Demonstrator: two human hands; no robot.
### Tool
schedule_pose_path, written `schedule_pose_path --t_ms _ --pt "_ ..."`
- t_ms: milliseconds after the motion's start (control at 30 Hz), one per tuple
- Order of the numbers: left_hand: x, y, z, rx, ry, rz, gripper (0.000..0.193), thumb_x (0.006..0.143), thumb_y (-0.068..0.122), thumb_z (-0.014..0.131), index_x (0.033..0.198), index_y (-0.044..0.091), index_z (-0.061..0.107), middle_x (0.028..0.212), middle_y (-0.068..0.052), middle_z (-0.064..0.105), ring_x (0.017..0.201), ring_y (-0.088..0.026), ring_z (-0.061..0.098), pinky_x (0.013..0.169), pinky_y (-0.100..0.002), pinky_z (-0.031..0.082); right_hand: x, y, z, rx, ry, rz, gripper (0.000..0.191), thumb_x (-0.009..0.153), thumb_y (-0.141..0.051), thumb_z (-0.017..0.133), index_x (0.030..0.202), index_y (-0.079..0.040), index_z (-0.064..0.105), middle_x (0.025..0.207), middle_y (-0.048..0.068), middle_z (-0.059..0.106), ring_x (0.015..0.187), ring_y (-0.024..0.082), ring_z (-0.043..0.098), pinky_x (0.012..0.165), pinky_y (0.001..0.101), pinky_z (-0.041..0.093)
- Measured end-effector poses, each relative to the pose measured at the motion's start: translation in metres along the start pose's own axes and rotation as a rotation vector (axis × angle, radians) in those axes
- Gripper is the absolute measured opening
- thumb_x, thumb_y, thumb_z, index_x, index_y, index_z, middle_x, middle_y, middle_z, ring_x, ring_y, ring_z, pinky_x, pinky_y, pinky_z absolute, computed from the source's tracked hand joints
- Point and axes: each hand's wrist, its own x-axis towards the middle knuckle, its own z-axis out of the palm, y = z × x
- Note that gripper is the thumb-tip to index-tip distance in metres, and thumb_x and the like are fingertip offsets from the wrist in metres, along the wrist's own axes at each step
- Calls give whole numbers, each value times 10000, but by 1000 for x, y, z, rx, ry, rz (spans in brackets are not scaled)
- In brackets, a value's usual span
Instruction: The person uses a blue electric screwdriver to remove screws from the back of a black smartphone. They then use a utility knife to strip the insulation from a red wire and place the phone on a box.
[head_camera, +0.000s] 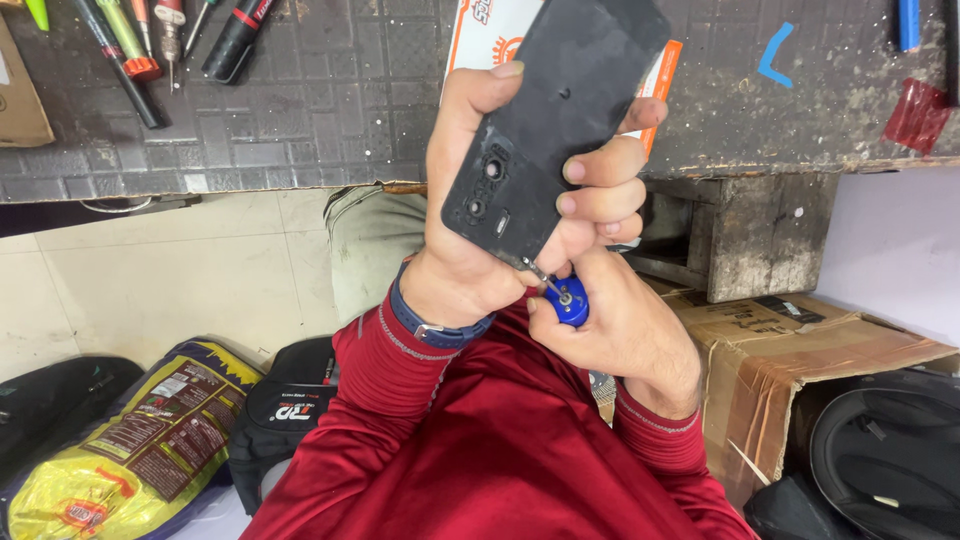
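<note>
My left hand (470, 250) grips the phone (550, 120) tilted above the bench (300, 110) edge — steady for my right hand (620, 330), fingers pinched round the blue screwdriver (568, 300) at its lower corner.

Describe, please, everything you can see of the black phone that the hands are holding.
The phone is a black slab, seemingly plastic, back side up, its surface dusty and scuffed. Camera cutouts sit near its lower end. It is tilted, held above the bench edge. The left hand wraps it from the side, with fingertips over its right edge. The right hand sets a blue-handled screwdriver at its lower corner.
</note>
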Motion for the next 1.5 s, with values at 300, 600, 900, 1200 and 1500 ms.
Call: schedule_pose_path --t_ms 300,600,900,1200,1500 --pt "2 -2 3 -15 42 45 741 988 557 399 1319 -102 472 796 11 364 680 -111 355 747 -293 354 1 0 0 44 -12 21 354 744 -147 782 1001 -14 578 814 141 626 696 266 627 635 378 509" --pt "3 -4 2 7 42 76 736 973 550 404 1304 -105 465 800 8 362 680 -113 352 746 -295 338 0 6 6 39 11 12 352 746 -152 803 954 -21 551 807 131 600 701 245 605 644 364 497" --pt "2 -6 1 96 27 166 758 958 519 445 1344 -133 429 821 -7 357 710 -124 360 754 -300 336 4 0 9 288 -58 63 318 811 -81 739 1062 -31 550 924 43 561 824 109 525 715 289 498" --pt "0 -6 5 160 30 235 768 926 504 483 1349 -132 402 812 -2 349 695 -113 355 694 -275 326 6 -8 7 443 -72 80 499 826 -44 688 1292 4 518 989 -8 540 871 67 497 757 246 477" --pt "-1 -4 7 37 11 203 780 891 474 466 1405 -103 361 824 -11 349 700 -116 351 671 -275 343 4 -7 8 432 -37 69 557 848 -54 682 1352 32 462 999 -7 511 875 61 477 760 236 466"
